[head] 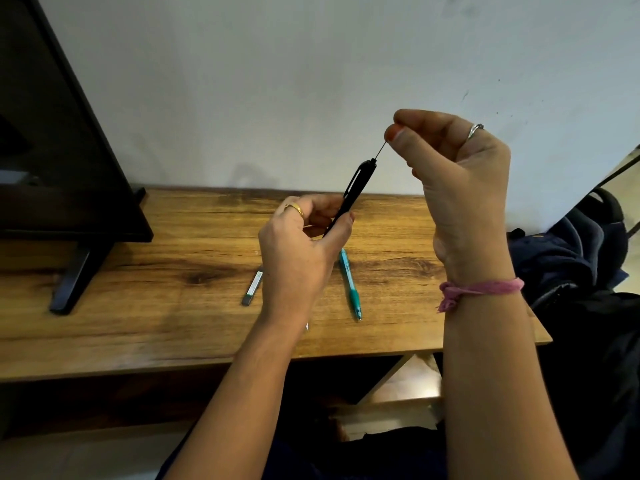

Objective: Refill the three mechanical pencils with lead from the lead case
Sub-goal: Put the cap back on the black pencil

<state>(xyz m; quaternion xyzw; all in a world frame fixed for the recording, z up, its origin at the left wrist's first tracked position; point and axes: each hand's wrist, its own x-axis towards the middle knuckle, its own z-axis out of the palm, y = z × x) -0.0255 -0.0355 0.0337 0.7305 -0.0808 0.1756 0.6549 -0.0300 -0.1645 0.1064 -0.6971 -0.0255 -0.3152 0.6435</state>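
- Teal pencil (pixel 350 284) lies flat on wooden surface (pixel 138 306), just below and right of L hand (pixel 298 247).
- Lead case (pixel 252 287) on surface just left of L wrist; small metal tip shows by that wrist, rest hidden.
- L fingers curl round lower barrel of black pencil (pixel 353 192), tilted, open top end up-right.
- R hand (pixel 453 168) above it, thumb + forefinger pinch thin lead (pixel 380 151), lower end at pencil's top opening.
- Dark monitor (pixel 52 133) far left.
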